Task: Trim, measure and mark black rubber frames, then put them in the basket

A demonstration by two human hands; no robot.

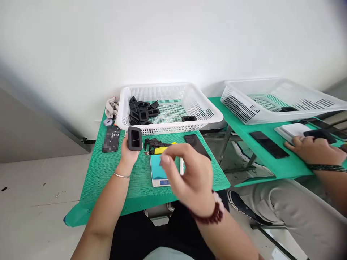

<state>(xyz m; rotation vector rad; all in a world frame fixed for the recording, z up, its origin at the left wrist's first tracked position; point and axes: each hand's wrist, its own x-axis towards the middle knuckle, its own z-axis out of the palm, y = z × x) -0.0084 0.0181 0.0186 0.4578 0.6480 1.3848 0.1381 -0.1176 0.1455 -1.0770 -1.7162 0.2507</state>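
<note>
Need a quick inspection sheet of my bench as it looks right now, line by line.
Surface: green mesh mat over the table.
Job's things: black rectangular part in left hand; more in white basket; scale.
Clutter: caliper, yellow knife, phone, gloves.
Grips: left shut on part; right hand blurred above the scale.
Cables: nothing seen.
Surroundings: co-worker's hand at neighbouring table, second basket.

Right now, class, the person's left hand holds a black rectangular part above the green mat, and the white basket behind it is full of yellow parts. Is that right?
Not quite. The head view shows the white basket holding black parts, not yellow ones, and only in its left portion. The left hand does hold the black rectangular part above the green mat.
</note>
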